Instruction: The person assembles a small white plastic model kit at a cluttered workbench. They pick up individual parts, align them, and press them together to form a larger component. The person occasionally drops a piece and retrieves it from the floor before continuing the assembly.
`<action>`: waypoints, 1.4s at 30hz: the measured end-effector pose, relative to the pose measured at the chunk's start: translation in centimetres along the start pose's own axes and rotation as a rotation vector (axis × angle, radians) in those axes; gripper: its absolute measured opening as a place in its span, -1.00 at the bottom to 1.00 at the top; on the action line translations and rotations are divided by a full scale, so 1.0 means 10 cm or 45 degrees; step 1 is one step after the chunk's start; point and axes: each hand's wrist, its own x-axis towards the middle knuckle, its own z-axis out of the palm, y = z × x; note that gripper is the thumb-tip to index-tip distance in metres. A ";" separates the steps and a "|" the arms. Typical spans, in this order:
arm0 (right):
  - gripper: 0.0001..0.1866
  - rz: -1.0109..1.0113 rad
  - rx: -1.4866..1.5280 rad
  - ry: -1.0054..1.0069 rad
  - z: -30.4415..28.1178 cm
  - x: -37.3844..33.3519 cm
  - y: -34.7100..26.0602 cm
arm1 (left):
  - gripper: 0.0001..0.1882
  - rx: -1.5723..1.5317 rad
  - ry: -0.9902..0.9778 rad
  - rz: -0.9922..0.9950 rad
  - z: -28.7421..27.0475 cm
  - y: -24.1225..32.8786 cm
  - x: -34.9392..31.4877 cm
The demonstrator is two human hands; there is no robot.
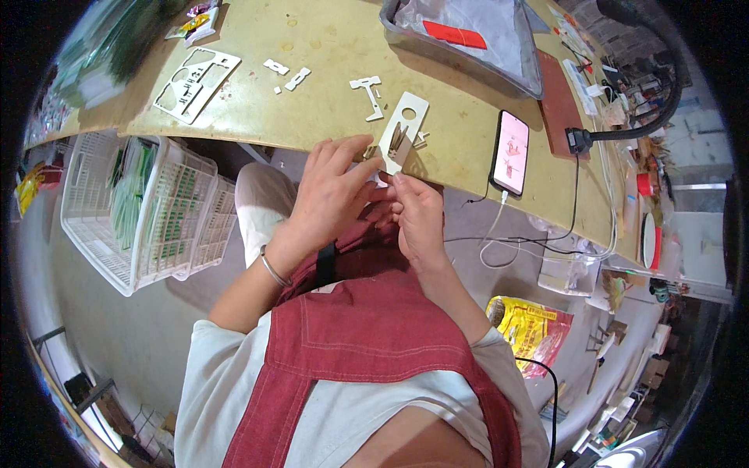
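From my far seat I see the white plate (411, 129) in the upper middle of the frame, at the edge of the table (273, 125), with a dark metal piece (398, 140) on it. Its long axis slants from upper right to lower left, and the low end points to the hands. The right hand (420, 214) seems nearer, its fingertips just at this end; the left hand (331, 183) curls beside. What either one clamps, I cannot tell.
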 end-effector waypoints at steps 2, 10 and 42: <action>-0.69 -0.063 0.008 0.002 0.04 0.00 -0.01 | -0.55 -0.034 0.033 0.026 0.01 -0.03 0.00; -0.75 -0.404 -0.591 0.203 0.16 0.01 -0.51 | -0.53 -0.187 0.030 0.039 -0.02 -0.18 -0.02; -0.77 -0.967 -1.201 0.178 0.04 0.41 -1.55 | -0.51 -0.250 0.080 0.081 -0.03 -0.28 -0.04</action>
